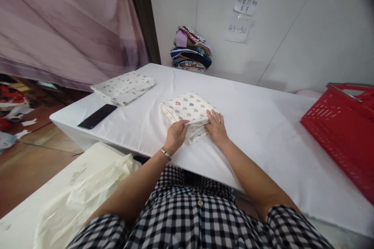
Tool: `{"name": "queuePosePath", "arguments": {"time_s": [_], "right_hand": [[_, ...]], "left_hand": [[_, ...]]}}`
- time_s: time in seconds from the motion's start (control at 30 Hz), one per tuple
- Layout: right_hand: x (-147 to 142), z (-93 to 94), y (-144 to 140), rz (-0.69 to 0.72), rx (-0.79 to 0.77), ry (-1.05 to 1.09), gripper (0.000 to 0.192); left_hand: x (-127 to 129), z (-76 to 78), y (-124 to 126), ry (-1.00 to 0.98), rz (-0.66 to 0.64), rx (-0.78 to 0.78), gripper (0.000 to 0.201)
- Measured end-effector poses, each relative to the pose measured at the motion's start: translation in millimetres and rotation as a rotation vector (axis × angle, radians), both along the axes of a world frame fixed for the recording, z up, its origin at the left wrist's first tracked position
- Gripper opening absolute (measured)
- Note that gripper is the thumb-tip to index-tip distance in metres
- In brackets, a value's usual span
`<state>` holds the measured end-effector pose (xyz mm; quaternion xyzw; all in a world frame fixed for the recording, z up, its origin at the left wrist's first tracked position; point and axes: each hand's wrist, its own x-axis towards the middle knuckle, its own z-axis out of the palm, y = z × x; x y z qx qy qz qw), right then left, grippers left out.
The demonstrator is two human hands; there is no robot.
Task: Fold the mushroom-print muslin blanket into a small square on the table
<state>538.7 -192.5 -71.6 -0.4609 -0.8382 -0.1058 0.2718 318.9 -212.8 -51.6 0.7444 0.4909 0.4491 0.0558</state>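
Note:
A folded white cloth (191,108) with grey mushroom-like prints and small red and blue marks lies in front of me on the white-covered table. At its near edge, my left hand (176,134) pinches the upper layer between thumb and fingers. My right hand (216,127) grips the right corner, fingers over the top and thumb by the near edge. Below the lifted edge, looser layers of the cloth show between the hands. Farther left rests another folded printed cloth (125,86), apart from both hands.
A black phone (97,116) lies near the left edge of the table (257,132). A red basket (344,132) stands at the right. Folded fabrics (191,50) are piled against the wall. Left below, a plastic bag (84,194) covers part of a white surface.

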Motion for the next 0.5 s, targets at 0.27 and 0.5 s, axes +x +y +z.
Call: {"name": "queuePosePath", "arguments": {"time_s": [0.27,0.5], "right_hand": [[5.4,2.5,-0.3,0.074,0.013,-0.024,0.025],[4.1,-0.1,-0.3,0.085,0.007,-0.022,0.022]], "left_hand": [[-3.6,-2.6,-3.3,0.051,-0.005,0.057,0.018],[-4.6,-6.3,-2.4,0.055,-0.019,0.082,0.018]]}}
